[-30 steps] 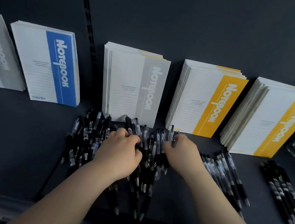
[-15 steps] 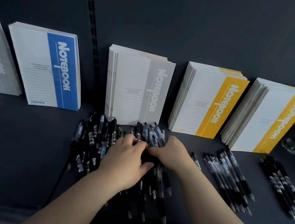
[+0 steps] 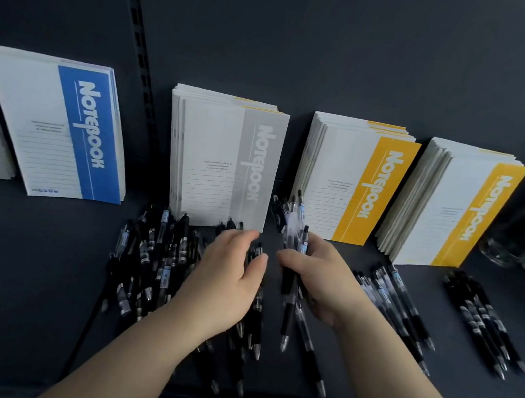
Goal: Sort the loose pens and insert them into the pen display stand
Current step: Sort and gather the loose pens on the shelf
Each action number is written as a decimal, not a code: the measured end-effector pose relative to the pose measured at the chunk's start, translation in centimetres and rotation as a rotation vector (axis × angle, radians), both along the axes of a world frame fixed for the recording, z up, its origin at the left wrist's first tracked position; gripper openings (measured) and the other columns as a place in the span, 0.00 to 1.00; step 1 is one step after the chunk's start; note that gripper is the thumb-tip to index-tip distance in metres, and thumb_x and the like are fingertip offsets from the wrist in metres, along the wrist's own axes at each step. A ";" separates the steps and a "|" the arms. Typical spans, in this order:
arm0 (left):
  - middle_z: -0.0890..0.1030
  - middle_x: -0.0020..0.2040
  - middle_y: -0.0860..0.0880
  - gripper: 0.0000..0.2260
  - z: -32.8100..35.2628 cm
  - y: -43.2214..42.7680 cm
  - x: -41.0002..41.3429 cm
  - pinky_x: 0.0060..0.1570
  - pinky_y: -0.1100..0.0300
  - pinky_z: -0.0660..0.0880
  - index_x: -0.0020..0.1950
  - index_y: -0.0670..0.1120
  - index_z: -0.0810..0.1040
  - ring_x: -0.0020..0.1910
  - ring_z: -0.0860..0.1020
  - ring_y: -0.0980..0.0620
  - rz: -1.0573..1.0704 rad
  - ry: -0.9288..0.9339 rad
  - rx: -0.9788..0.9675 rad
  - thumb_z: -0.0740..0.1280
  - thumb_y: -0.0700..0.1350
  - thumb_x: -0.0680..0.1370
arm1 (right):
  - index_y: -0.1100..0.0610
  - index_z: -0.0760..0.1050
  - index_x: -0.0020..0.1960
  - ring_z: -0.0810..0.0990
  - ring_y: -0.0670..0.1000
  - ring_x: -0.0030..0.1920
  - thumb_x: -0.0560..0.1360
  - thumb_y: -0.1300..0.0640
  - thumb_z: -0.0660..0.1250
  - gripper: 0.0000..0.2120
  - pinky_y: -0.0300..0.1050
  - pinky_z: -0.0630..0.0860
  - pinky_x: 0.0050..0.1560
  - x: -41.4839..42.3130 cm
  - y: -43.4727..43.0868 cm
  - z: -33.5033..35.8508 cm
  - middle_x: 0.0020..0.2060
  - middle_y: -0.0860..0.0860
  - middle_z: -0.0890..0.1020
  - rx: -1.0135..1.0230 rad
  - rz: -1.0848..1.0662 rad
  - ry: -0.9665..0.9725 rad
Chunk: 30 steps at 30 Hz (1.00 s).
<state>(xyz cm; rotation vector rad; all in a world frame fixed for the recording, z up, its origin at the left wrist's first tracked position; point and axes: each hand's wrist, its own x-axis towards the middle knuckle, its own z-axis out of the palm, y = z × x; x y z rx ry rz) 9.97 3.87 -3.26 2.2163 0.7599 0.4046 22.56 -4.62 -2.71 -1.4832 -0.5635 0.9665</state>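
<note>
The right grip [image 3: 320, 278] is clutching a pen bunch [image 3: 295, 225], seemingly for sorting, while the wide left grip [image 3: 226, 279] is steadying the pile [image 3: 154, 257].

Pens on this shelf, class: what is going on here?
A person is sorting black pens on a dark shelf. The right hand grips a small bunch of pens, while the left hand lies open over the big loose pile. A tidy group and a second group lie to the right, before the yellow notebooks.
</note>
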 end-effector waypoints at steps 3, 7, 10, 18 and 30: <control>0.71 0.70 0.50 0.18 1.1 -2.3 2.1 0.69 0.58 0.63 0.72 0.48 0.67 0.67 0.69 0.57 0.013 -0.266 -0.731 0.55 0.49 0.82 | 0.59 0.77 0.49 0.83 0.54 0.42 0.73 0.68 0.66 0.07 0.45 0.79 0.42 -0.1 -0.9 0.6 0.40 0.54 0.84 0.105 0.015 -0.079; 0.83 0.55 0.48 0.16 1.2 -5.1 4.7 0.50 0.53 0.74 0.59 0.48 0.78 0.53 0.81 0.52 0.106 -0.436 -1.346 0.53 0.48 0.83 | 0.49 0.74 0.51 0.81 0.41 0.39 0.74 0.57 0.68 0.08 0.32 0.74 0.38 0.2 -2.7 0.5 0.40 0.44 0.83 -0.028 -0.037 -0.443; 0.84 0.53 0.47 0.15 1.4 -6.5 5.9 0.47 0.55 0.76 0.59 0.46 0.79 0.49 0.83 0.53 0.162 -0.463 -1.492 0.55 0.48 0.82 | 0.49 0.73 0.57 0.76 0.38 0.48 0.75 0.53 0.65 0.11 0.25 0.68 0.43 0.8 -4.0 -0.3 0.48 0.43 0.79 -0.078 -0.099 -0.691; 0.82 0.57 0.44 0.16 1.4 -9.1 8.1 0.51 0.53 0.77 0.62 0.45 0.77 0.55 0.81 0.47 0.116 -0.484 -1.519 0.57 0.50 0.81 | 0.53 0.76 0.57 0.63 0.44 0.54 0.74 0.40 0.51 0.24 0.32 0.60 0.54 3.0 -7.3 -1.6 0.52 0.43 0.70 -0.168 -0.159 -0.987; 0.84 0.45 0.49 0.10 0.0 -11.7 10.5 0.36 0.55 0.76 0.57 0.47 0.78 0.43 0.83 0.51 0.212 -0.342 -1.075 0.59 0.48 0.81 | 0.51 0.75 0.38 0.75 0.44 0.40 0.77 0.53 0.64 0.09 0.32 0.67 0.37 5.9 -10.8 -1.2 0.40 0.51 0.77 -0.128 -0.186 -0.621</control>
